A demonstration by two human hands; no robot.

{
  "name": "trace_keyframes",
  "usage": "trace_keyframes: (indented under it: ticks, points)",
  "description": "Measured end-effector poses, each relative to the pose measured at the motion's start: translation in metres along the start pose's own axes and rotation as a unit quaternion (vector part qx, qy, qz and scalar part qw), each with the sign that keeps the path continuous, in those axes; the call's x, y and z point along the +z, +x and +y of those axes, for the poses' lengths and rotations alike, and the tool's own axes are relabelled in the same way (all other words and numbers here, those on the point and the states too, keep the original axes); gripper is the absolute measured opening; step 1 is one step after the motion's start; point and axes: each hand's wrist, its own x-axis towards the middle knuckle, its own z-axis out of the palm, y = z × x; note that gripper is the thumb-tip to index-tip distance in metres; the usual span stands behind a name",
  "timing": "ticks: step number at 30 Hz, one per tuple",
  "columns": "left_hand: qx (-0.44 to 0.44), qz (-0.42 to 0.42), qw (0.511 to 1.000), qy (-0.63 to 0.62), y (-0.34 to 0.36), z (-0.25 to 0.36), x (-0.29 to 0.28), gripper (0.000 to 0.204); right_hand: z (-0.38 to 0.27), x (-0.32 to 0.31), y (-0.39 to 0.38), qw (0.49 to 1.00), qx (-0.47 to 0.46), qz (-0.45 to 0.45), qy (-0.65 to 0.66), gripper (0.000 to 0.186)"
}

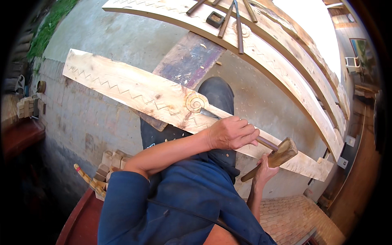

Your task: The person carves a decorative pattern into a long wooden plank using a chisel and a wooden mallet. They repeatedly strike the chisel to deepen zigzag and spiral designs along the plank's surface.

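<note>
A long pale board (134, 87) lies slantwise across my lap, with a zigzag line along it and a carved spiral (196, 101) near its middle. My left hand (232, 133) is wrapped around a chisel (266, 142), whose metal blade meets the wood at the spiral's lower right edge. In my right hand (266, 169) is the handle of a wooden mallet (284, 153). The mallet's head is at the butt end of the chisel handle; whether they touch, I cannot tell.
Beyond lies another marked board (261, 51), bearing several chisels (239, 36) and a small dark box (215, 19). More planks (302, 53) run beside it. Under my board is a stained dark plank (185, 61). Wooden blocks (110, 163) are piled at my left.
</note>
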Motion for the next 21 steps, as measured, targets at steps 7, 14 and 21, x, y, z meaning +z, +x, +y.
trace_keyframes:
  ticks: [7,14,21]
  points:
    - [-0.069,0.033,0.997,0.03,0.01,-0.013,0.013,0.037,-0.009,0.009,0.016,0.999,-0.005,-0.02,-0.045,0.017]
    - [-0.089,0.032,0.995,0.032,0.016,-0.017,0.013,0.035,-0.005,0.013,0.025,0.998,0.02,-0.034,-0.052,0.017]
    - [-0.123,0.067,0.989,0.053,0.024,-0.024,0.017,0.033,-0.03,0.019,0.064,0.998,-0.028,-0.046,-0.032,0.015]
